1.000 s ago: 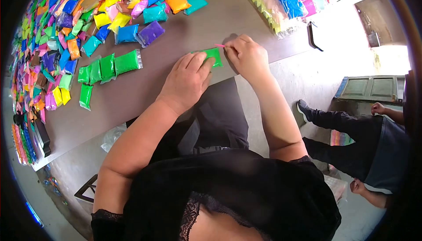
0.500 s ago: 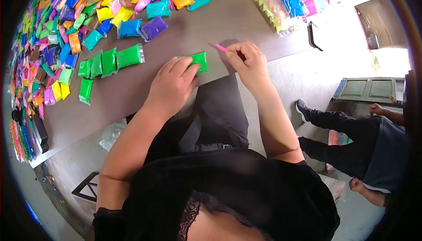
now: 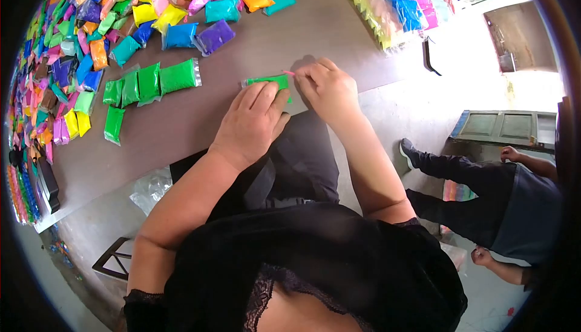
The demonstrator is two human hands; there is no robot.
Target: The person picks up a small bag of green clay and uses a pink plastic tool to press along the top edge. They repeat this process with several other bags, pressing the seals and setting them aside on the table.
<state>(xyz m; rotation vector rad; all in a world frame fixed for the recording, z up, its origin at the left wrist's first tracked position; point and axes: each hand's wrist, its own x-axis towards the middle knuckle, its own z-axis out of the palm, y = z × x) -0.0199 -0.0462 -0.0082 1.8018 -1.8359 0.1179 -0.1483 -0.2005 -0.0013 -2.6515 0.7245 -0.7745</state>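
Note:
Near the table's front edge, my left hand (image 3: 251,123) presses its bent fingers down on a small green plastic packet (image 3: 280,81), covering much of it. My right hand (image 3: 327,88) is just to the right, pinching a thin pink stick (image 3: 290,73) between thumb and fingertips. The stick's tip lies at the packet's upper right edge; whether it touches cannot be made out. To the left, several more green packets (image 3: 177,76) stand in a row, with a single green packet (image 3: 114,124) below its left end.
A large pile of coloured packets (image 3: 124,50) covers the table's left and far side. Rows of bagged packets (image 3: 399,5) lie at the far right of the brown table (image 3: 315,23). Beyond the right edge, another person (image 3: 484,187) is on the floor side near a cabinet (image 3: 502,127).
My right hand has moved left, bringing the pink stick from beside the green packet to its edge. My left hand has shifted slightly right over the packet.

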